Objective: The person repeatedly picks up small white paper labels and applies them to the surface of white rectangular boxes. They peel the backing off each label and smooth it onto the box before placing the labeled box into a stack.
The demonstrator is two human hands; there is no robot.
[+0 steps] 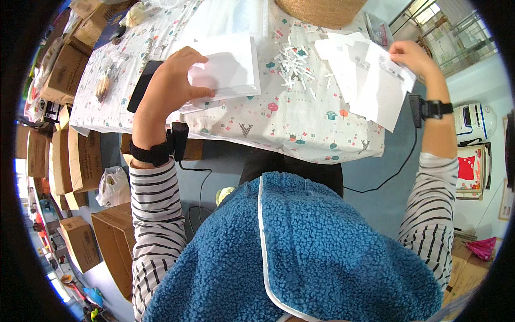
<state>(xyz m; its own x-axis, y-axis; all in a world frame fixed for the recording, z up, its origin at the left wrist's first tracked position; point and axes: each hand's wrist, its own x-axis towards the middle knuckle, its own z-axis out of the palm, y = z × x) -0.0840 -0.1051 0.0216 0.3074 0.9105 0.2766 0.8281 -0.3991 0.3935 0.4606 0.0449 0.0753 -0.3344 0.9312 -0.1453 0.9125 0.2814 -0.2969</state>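
My left hand [171, 82] arches over the left end of a thick stack of white paper sheets [229, 64], thumb and fingers spread; whether the fingertips press on it is hard to tell. A black smartphone [143, 86] lies partly behind that wrist. At the table's right edge my right hand [412, 58] pinches the upper corner of a white printed paper piece [384, 86]. This piece overlaps other fanned-out printed papers [344, 64]. Between the stack and the papers lies a loose pile of small white sticks [293, 66].
A patterned cloth covers the table [261, 129]. At the far side are a woven basket [322, 12] and clear plastic sheeting [225, 18]. A wrapped item [102, 86] lies left. Cardboard boxes [84, 161] crowd the left floor. Cables [382, 187] hang from both wrist straps.
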